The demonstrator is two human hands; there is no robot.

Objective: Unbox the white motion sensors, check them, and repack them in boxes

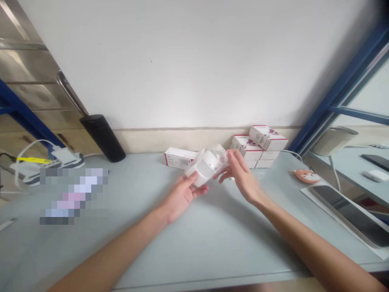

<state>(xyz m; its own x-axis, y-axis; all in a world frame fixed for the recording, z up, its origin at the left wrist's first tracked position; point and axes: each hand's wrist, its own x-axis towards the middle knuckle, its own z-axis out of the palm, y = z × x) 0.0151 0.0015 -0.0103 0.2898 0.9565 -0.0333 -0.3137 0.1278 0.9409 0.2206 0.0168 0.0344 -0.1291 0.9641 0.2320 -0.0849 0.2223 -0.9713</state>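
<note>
A white plastic device with rounded corners sits partly inside a transparent plastic bag, tilted above the desk. Its lower end is gripped between the thumb and fingers of my left hand. At the upper end, my right hand pinches the bag with bent fingers. Just behind them, a white box with a red edge lies on the desk, partly hidden by the device. To the right rear, several similar boxes are stacked against the wall.
On the left stand a black cylinder and a power strip with plugs, with a pixelated object before them. An orange animal-faced item and a long dark panel on white sheet lie right. Blue frame bars flank the desk.
</note>
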